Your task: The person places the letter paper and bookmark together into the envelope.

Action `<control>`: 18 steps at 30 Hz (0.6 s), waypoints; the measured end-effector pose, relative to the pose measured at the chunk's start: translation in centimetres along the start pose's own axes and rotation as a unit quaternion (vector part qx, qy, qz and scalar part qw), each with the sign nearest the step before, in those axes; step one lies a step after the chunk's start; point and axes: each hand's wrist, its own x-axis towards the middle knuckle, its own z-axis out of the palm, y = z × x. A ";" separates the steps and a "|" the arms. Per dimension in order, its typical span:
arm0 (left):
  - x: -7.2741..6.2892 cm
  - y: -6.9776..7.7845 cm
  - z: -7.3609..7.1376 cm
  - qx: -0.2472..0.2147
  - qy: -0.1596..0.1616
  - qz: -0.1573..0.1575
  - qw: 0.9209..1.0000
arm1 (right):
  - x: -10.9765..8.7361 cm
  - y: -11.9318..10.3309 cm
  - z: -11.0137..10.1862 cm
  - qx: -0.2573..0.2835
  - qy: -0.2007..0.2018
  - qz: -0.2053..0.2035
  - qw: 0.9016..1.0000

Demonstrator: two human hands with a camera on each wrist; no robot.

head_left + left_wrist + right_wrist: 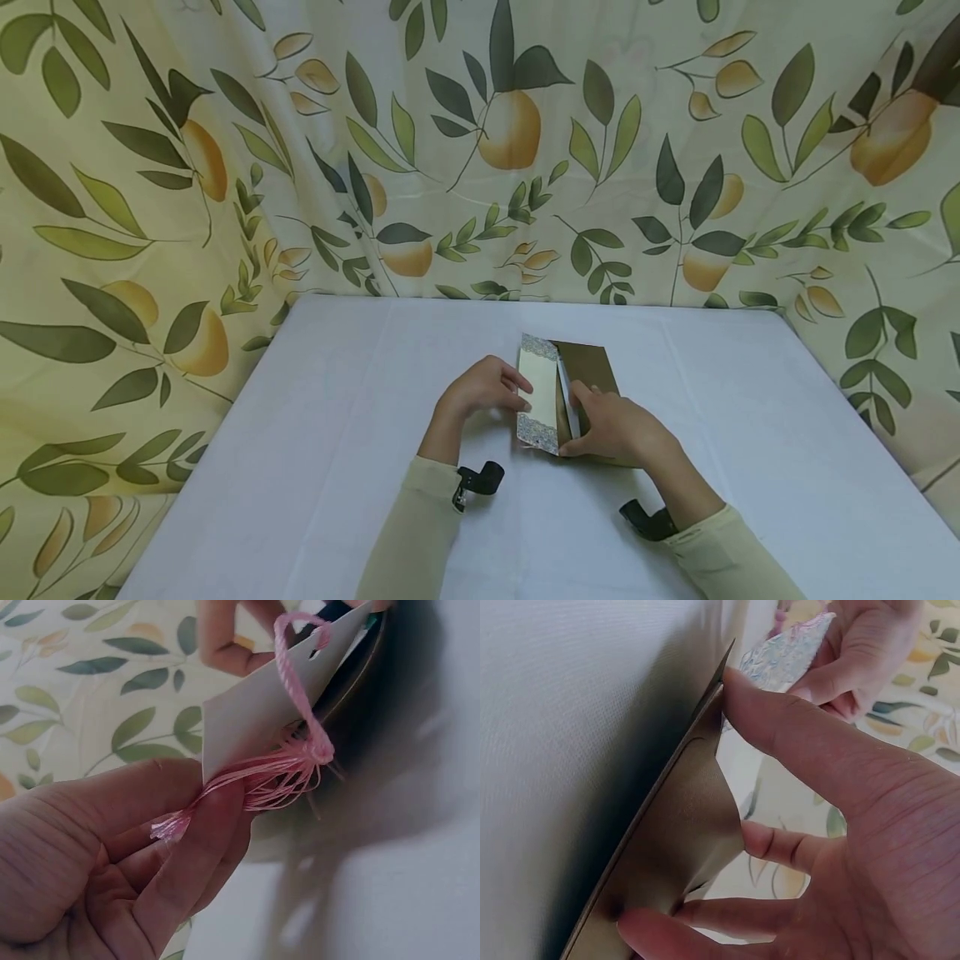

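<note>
Between the side edges of the white-clothed table (337, 433), short of its far edge, lies a brown paper envelope (592, 371); just beside its mouth stands a cream card with glittery silver ends (537, 382). Left hand (480, 387): thumb and fingers drawn together, pinching the card's edge and its pink thread tassel (274, 780). Right hand (618, 425): fingers spread and bent, gripping the envelope at its bowed mouth.

pink tassel (311, 750), brown envelope (588, 367), leaf-and-fruit patterned curtain (517, 129)
</note>
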 end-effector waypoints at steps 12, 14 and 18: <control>-0.3 0.4 0.3 -0.009 0.021 -0.025 0.999 | -0.2 0.0 -0.4 0.024 -0.011 0.012 1.000; -0.3 0.5 0.4 -0.027 0.020 -0.029 0.999 | -0.2 0.0 -0.4 0.027 -0.010 0.009 1.000; -0.4 0.7 0.6 -0.055 0.015 -0.037 0.998 | -0.2 -0.1 -0.4 0.028 -0.009 0.013 0.999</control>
